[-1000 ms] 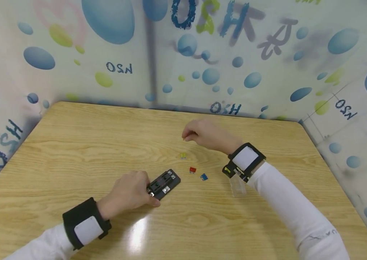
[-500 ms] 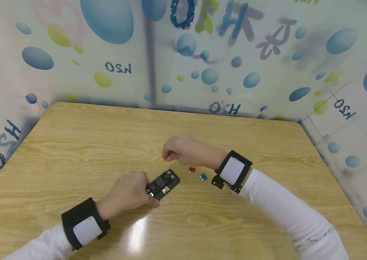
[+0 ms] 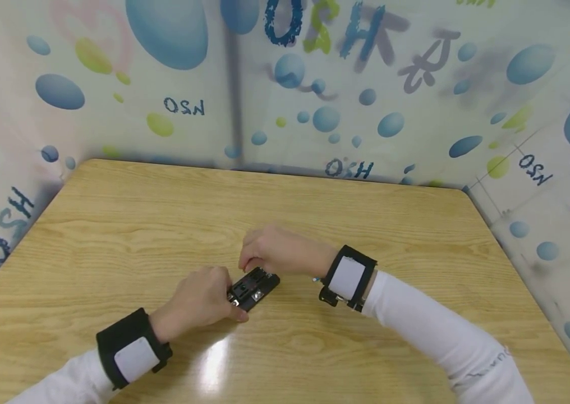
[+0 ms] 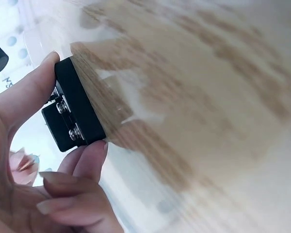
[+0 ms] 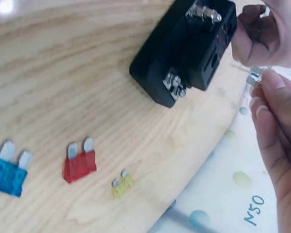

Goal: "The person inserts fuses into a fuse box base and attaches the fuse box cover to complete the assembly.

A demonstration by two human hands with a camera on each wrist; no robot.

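Looking down from the head view, your left hand (image 3: 203, 297) grips the near end of the black fuse block (image 3: 254, 288) on the wooden table (image 3: 113, 224), while your right hand (image 3: 270, 249) hovers at its far end, fingers curled. From the left wrist, thumb and fingers clamp the block's sides (image 4: 72, 109). From the right wrist, your fingertips (image 5: 266, 85) pinch a small metal-pronged piece beside the block (image 5: 184, 53); blue fuse (image 5: 8, 174), red fuse (image 5: 80, 162) and yellow fuse (image 5: 121, 184) lie apart nearby.
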